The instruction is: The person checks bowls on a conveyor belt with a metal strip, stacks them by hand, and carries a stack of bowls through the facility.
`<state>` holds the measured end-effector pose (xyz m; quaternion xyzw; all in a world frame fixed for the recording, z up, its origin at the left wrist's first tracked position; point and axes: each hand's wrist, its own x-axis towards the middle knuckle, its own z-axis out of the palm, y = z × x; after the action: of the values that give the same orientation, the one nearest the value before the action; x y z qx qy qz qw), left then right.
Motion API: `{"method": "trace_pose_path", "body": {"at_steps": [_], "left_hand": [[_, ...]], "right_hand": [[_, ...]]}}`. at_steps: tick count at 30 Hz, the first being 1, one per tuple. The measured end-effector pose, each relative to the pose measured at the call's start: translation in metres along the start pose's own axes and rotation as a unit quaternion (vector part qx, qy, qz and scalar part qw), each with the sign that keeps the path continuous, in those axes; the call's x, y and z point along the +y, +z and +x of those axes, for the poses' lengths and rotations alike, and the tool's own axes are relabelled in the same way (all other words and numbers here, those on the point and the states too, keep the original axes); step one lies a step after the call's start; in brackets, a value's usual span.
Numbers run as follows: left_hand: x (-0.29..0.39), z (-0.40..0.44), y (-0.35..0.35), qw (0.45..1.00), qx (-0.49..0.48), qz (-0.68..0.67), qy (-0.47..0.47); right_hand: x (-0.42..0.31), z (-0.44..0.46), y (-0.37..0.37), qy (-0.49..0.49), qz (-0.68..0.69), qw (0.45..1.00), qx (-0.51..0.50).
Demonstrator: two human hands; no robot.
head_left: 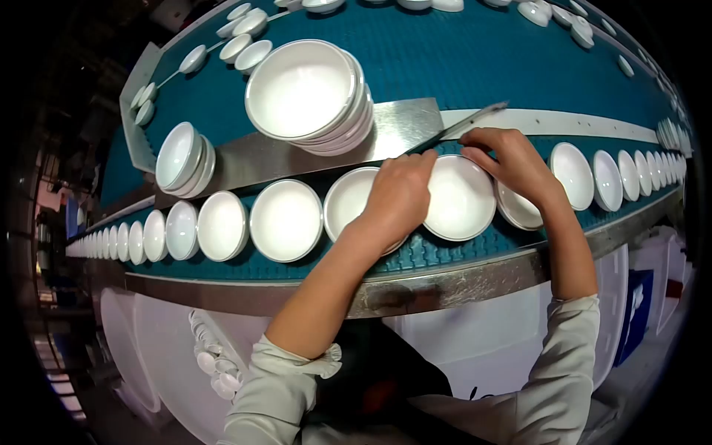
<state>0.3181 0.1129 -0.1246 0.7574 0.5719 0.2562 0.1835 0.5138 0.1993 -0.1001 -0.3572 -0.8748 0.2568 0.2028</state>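
My left hand [400,191] is closed over the row of white bowls, partly hiding the bowl [348,196] beneath it. A slim dark tool with a pale, worn tip [475,117] sticks out from beside its fingers and points up to the right; I cannot make out its kind. My right hand [513,159] is curled, thumb near forefinger, beside the tool and the upper right rim of a white bowl [459,199]. Whatever those fingers pinch, if anything, is hidden. Another bowl [517,208] lies partly under the right wrist.
A line of white bowls [286,221] runs along a green belt [437,252]. A tall bowl stack [300,89] and a shorter one [180,157] stand by a metal plate [256,159]. More bowls [252,55] sit on the farther belt [415,59]. A metal rail [415,293] edges the front.
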Motion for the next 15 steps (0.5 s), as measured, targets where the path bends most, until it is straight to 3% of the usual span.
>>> {"method": "trace_pose_path", "body": {"at_steps": [6,8,15], "left_hand": [[0.009,0.003,-0.013,0.998,0.049,-0.017,0.019],[0.007,0.003,-0.010,0.999,0.041,-0.014,0.033],[0.011,0.002,-0.001,0.998,-0.031,0.013,0.054]], "right_hand": [[0.015,-0.001,-0.007,0.045,-0.106,0.993,0.008],[0.015,-0.001,-0.008,0.074,-0.132,0.985,-0.079],[0.005,-0.004,-0.005,0.037,-0.008,0.997,-0.068]]}}
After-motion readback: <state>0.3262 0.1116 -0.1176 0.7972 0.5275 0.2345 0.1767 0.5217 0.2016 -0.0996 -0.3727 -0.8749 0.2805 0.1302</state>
